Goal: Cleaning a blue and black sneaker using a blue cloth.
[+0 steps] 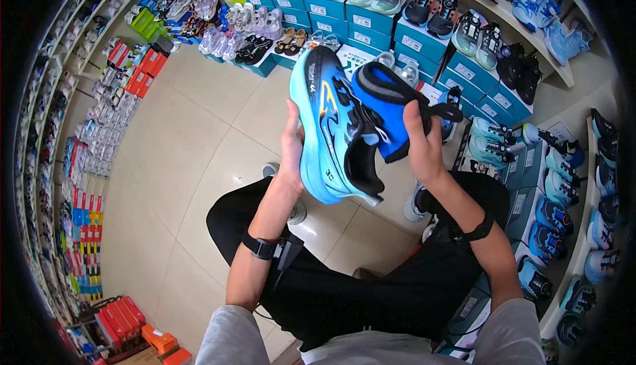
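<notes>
My left hand grips a light-blue and black running shoe along its thick sole. The shoe's toe points away from me, and its black-lined opening faces right, towards my other hand. My right hand holds a bright-blue fabric piece with black and grey trim and a black strap or loop at its right end. This piece lies against the shoe's lace side; whether the two are joined, I cannot tell. Both are held up above the tiled floor, between my knees.
Stacked teal shoeboxes with display shoes on top curve along the far side and right. Shelves of shoes line the right edge. Tall racks stand at left, with red boxes at lower left. Beneath is the tiled floor.
</notes>
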The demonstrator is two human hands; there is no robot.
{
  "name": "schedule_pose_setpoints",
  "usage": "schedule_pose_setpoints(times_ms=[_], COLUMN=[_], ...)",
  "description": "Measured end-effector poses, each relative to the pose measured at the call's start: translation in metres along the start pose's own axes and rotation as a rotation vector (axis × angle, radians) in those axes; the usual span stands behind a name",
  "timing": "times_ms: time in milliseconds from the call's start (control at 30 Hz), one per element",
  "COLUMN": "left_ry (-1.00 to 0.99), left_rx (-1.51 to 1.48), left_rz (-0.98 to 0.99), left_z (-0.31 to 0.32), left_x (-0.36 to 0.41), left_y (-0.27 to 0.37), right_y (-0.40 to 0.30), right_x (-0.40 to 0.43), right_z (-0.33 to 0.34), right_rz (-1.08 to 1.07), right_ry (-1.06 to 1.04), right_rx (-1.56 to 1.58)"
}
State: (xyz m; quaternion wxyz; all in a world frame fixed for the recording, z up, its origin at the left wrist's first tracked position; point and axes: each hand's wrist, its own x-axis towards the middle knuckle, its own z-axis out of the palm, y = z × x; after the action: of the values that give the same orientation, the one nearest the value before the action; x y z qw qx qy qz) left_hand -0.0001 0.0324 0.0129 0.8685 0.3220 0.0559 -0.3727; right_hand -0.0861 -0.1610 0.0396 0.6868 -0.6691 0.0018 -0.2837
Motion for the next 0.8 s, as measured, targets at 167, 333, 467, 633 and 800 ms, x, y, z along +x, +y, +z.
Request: schedule_pose_setpoints(times_ms=[167,333,467,633,800], left_ry=[0.055,0.165,0.344,0.472,0.306], left_rx=[0.099,0.117,0.153,0.271,0.374], left_rz=[0.38,0.674,0.943,1.1,1.049], left_z=[-0.01,-0.018,-0.022,-0.019,-0.008], left_x=[0.006,0.012,0.012,0.008,-0.001], left_y=[0.01,0.026,0.034,0.04,0.018], right_y=[0.012,0.024,0.013,-0.004,0.002], right_x=[0.01,0.006,0.0,0.018,0.024], right_z=[-0.007,-0.007,0.001,-0.02,-0.02], right_rz=[0.313,0.535,0.664,0.754,0.869], right_ry=[0.035,-0.132,-0.326,-0.336,-0.304], right_rx=[0.041,0.022,-0.077,0.283,0.692])
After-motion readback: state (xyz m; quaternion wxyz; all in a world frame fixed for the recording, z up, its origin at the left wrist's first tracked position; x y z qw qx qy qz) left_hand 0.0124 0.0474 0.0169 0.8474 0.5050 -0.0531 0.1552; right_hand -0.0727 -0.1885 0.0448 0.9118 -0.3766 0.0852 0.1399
